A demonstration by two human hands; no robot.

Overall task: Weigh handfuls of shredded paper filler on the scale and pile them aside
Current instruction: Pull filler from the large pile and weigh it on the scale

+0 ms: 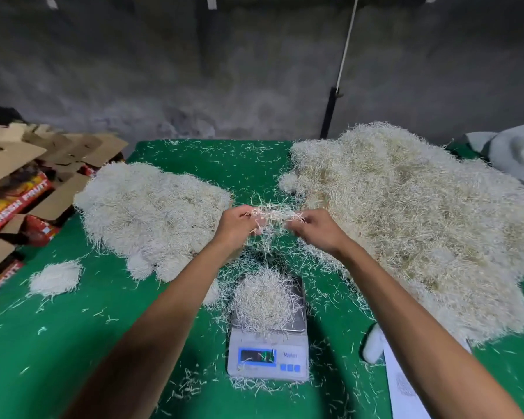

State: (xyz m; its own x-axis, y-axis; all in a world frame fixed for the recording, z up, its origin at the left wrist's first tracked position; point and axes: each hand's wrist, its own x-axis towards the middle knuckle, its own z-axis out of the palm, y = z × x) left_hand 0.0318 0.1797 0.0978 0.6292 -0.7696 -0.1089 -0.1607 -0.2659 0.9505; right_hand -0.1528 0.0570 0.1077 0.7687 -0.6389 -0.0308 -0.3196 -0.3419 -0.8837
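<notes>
A white digital scale stands on the green table near me, with a mound of shredded paper on its platform. Above and beyond it, my left hand and my right hand pinch a thin tuft of shredded paper stretched between them; strands hang down toward the scale. A large heap of filler spreads over the right of the table. A smaller pile lies at the left, and a little clump sits nearer the left edge.
Loose shreds litter the green cloth. Flattened cardboard fruit boxes are stacked at the far left. A white sheet of paper and a white roll lie at the right front. A grey cloth sits back right, before a concrete wall.
</notes>
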